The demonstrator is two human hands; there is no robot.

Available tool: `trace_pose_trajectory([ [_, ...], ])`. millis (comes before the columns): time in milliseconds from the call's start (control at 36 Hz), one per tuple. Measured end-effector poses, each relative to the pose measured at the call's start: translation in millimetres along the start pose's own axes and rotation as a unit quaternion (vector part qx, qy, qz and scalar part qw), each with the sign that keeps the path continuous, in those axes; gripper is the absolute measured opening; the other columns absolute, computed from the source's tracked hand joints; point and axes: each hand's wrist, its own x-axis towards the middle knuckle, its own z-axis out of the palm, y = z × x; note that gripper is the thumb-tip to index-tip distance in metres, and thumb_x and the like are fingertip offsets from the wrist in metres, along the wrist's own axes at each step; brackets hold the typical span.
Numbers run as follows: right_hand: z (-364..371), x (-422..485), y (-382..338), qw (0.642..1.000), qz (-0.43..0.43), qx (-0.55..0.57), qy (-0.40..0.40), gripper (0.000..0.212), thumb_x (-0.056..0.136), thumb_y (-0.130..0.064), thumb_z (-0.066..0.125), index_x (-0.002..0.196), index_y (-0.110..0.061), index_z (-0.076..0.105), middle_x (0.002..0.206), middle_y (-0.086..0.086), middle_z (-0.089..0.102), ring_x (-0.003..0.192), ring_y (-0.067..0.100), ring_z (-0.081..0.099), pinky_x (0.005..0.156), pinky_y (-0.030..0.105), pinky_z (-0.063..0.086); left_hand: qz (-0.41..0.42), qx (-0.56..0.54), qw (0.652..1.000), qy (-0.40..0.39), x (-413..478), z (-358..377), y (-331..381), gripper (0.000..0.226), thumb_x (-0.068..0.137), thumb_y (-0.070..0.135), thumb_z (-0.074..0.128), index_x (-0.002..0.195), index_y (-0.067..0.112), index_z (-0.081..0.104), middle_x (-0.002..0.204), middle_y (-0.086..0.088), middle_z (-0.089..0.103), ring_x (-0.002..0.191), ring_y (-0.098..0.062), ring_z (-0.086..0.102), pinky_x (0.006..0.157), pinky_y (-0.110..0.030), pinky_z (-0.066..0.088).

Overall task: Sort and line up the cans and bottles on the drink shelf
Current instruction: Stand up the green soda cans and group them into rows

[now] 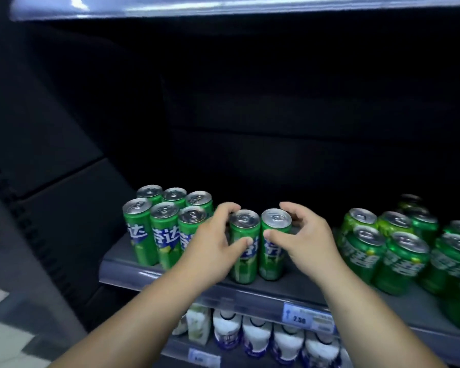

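Standing together at the front of the grey metal shelf [276,290], two slim green aluminium cans [258,261] are held: left hand [213,243] curled round the left can [243,256], right hand [308,240] round the right can [272,261]. Six matching cans [165,229] stand just left.

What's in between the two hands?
Two green cans, in the head view: the left hand grips the left can, the right hand the right can.
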Motion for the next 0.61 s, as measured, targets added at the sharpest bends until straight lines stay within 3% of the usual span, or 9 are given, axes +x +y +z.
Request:
trace_pose_trajectory([
  [111, 0.9, -6.4, 5.1, 0.999, 0.021, 0.009, 0.022, 0.064, 0.073, -0.023, 0.089, 0.130, -0.025, 0.062, 0.123, -0.010, 0.065, 0.115, 0.006, 0.060, 0.093, 0.024, 0.047, 0.000, 0.022, 0.999, -0.042, 3.8, 1.1, 0.5, 0.056, 0.086, 0.038, 0.071, 0.130, 0.046, 0.037, 0.120, 0.008, 0.060, 0.082, -0.010, 0.062, 0.085, -0.036, 0.053],
  [222, 0.7, -13.4, 10.8, 0.998, 0.041, 0.048, -0.001, 0.073, 0.072, -0.017, 0.090, 0.133, -0.030, 0.052, 0.129, -0.009, 0.060, 0.118, 0.002, 0.057, 0.094, 0.021, 0.047, 0.003, 0.070, 0.996, -0.061, 6.7, -2.2, 5.1, 0.071, 0.089, 0.040, 0.068, 0.148, 0.036, 0.030, 0.136, 0.000, 0.054, 0.100, -0.021, 0.062, 0.090, -0.026, 0.044],
  [361, 1.6, -24.0, 27.1, 0.997, 0.060, 0.048, -0.017, 0.065, 0.071, -0.010, 0.090, 0.119, -0.038, 0.056, 0.124, -0.006, 0.066, 0.114, 0.011, 0.065, 0.101, 0.044, 0.054, 0.093, 0.207, 0.970, -0.090, 16.4, -18.4, 26.9, 0.074, 0.087, 0.040, 0.070, 0.151, 0.024, 0.035, 0.155, -0.003, 0.035, 0.139, -0.018, 0.040, 0.112, -0.024, 0.029],
  [444, 1.7, -26.2, 31.9, 0.996, 0.066, 0.047, -0.021, 0.058, 0.075, -0.012, 0.088, 0.115, -0.041, 0.058, 0.121, -0.006, 0.068, 0.113, 0.010, 0.067, 0.101, 0.045, 0.055, 0.112, 0.241, 0.956, -0.128, 37.4, -32.1, 42.4, 0.048, 0.084, 0.041, 0.072, 0.129, 0.029, 0.060, 0.127, 0.003, 0.063, 0.120, -0.017, 0.057, 0.098, -0.028, 0.045],
  [500, 1.8, -26.4, 32.7, 0.996, 0.067, 0.047, -0.029, 0.057, 0.077, -0.013, 0.086, 0.120, -0.038, 0.058, 0.122, -0.007, 0.068, 0.114, 0.009, 0.066, 0.101, 0.044, 0.054, 0.105, 0.250, 0.945, -0.182, 51.5, -41.2, 49.5, 0.039, 0.083, 0.037, 0.074, 0.120, 0.031, 0.066, 0.111, 0.009, 0.069, 0.106, -0.012, 0.063, 0.087, -0.024, 0.048],
  [611, 3.0, -26.7, 31.1, 0.997, 0.063, 0.023, -0.035, 0.057, 0.080, -0.015, 0.084, 0.124, -0.036, 0.055, 0.124, -0.007, 0.067, 0.114, 0.008, 0.066, 0.102, 0.041, 0.054, 0.082, 0.233, 0.936, -0.252, 74.7, -56.7, 49.0, 0.044, 0.081, 0.025, 0.079, 0.123, 0.024, 0.067, 0.114, 0.009, 0.069, 0.103, -0.007, 0.063, 0.092, -0.025, 0.051],
])
